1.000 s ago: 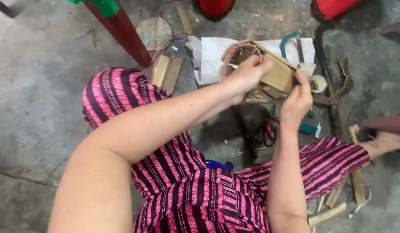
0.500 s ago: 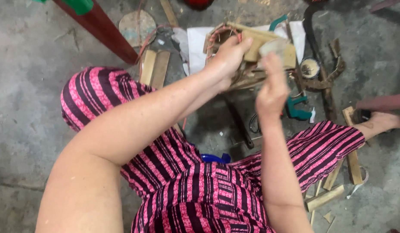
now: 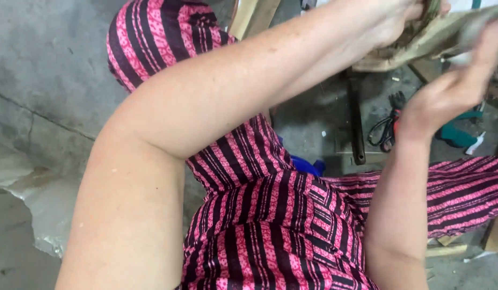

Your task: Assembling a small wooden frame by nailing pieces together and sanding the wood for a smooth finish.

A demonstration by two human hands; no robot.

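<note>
Left hand (image 3: 391, 21) at top edge, curled over a tan wooden piece (image 3: 447, 32), fingers wrapped on its near end; fingertips partly cut off by frame edge. Right hand (image 3: 453, 88) just below and right of wooden piece, fingers bent up toward it and blurred; can't tell whether closed on anything or merely touching the underside. Wooden piece itself up in the top right corner, held off the floor, tilted, far end running out of frame.

Below wooden piece: dark metal bar (image 3: 356, 118) lying on grey concrete floor (image 3: 39, 70), running toward the lap. Right of bar, under right wrist: scissors w/ black and red handles (image 3: 386, 126), flat on floor. Further right of scissors: teal tool (image 3: 463, 134), partly hidden by right hand. Wooden slats (image 3: 251, 16) left of wooden piece, behind raised knee, near top edge.

Well below wooden piece: pink and black striped garment (image 3: 292, 225) over both legs, left knee raised, right leg stretched out to the right. Small blue bit (image 3: 308, 165) showing betw. legs, kind unclear. Another wooden strip (image 3: 447, 249) on floor beside right leg.
</note>
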